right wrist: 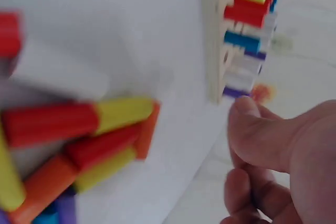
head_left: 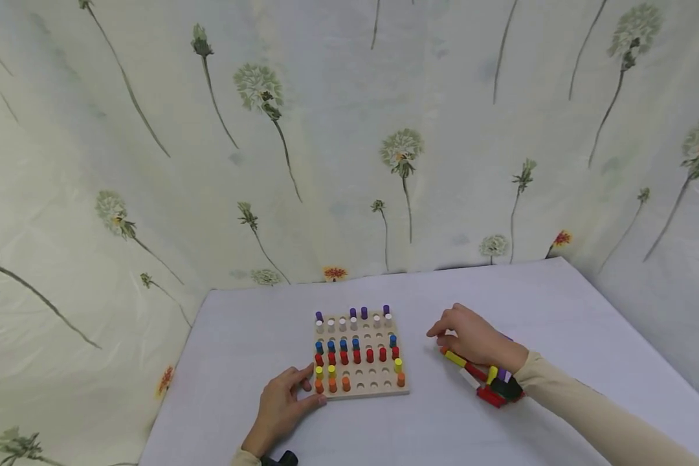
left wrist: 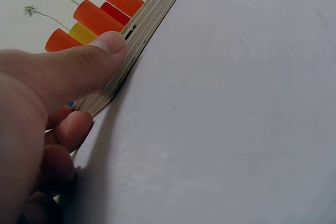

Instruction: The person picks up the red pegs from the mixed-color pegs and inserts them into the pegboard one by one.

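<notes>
My left hand [head_left: 282, 401] holds the front left corner of a wooden pegboard [head_left: 364, 394]. In the left wrist view its thumb [left wrist: 100, 51] lies along the layered edge, with the fingers round the corner. Upright pegs stand in coloured rows: orange [head_left: 346, 384] at the front, then yellow [head_left: 332, 371], red [head_left: 369, 355], blue [head_left: 343, 345], white [head_left: 342, 325] and purple [head_left: 364, 312] at the back. My right hand [head_left: 472, 333] hovers right of the board, fingers loosely bent, no peg showing in them. Beneath and beside it lies a heap of loose pegs [head_left: 490, 396].
The loose pegs are red [right wrist: 50, 123], yellow [right wrist: 123, 114], orange [right wrist: 44, 188], white [right wrist: 63, 72], blue and purple, some overlapping. A white cloth covers the table [head_left: 221, 362]. Behind it hangs a dandelion-patterned curtain [head_left: 338, 162]. A black device [head_left: 282, 459] sits at the left wrist.
</notes>
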The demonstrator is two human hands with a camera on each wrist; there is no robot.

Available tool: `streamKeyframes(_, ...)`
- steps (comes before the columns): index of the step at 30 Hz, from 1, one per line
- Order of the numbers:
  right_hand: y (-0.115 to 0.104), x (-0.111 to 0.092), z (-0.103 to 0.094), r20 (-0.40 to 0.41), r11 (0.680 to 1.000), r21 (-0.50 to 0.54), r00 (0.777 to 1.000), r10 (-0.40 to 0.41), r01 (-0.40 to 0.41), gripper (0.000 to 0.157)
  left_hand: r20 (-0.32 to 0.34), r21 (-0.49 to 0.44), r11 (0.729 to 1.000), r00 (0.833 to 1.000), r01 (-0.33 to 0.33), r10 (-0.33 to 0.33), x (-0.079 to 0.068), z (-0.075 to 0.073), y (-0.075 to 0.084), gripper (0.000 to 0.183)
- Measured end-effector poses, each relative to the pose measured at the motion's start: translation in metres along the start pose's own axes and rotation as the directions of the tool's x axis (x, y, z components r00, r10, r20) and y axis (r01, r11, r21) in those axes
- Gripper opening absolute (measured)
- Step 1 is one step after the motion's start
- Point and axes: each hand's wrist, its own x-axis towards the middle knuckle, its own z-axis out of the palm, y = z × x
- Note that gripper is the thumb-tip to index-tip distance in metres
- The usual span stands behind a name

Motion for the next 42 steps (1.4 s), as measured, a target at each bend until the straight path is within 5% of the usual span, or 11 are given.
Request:
streamKeyframes(6,0.016,-0.018,0.000,0.086,0.995,0.003,0.992,0.097,-0.098,0.019,0.007,0.007,1.000,1.000,0.018,-0.018,-0.001,-0.001,-0.003,0.068)
streamKeyframes(18,0.027,-0.030,0.010,0.132,0.980,-0.038,0.971,0.200,-0.197,0.022,0.027,-0.003,1.000,0.999,0.018,-0.018,0.001,0.001,-0.001,0.066)
streamKeyframes(28,0.024,-0.030,0.010,0.144,0.981,-0.058,0.971,0.193,-0.187,0.014,0.028,0.003,1.000,1.000,0.012,-0.012,0.001,-0.002,0.001,0.067)
streamKeyframes(36,0.018,-0.028,0.004,0.142,0.972,0.084,0.968,0.205,-0.219,0.012,0.021,0.000,1.000,1.000,0.006,-0.006,0.000,-0.003,0.002,0.066)
streamKeyframes(42,0.011,-0.017,0.004,0.116,0.986,0.117,0.988,0.103,-0.117,0.027,0.010,0.008,1.000,1.000,0.003,-0.003,0.000,-0.002,0.001,0.066)
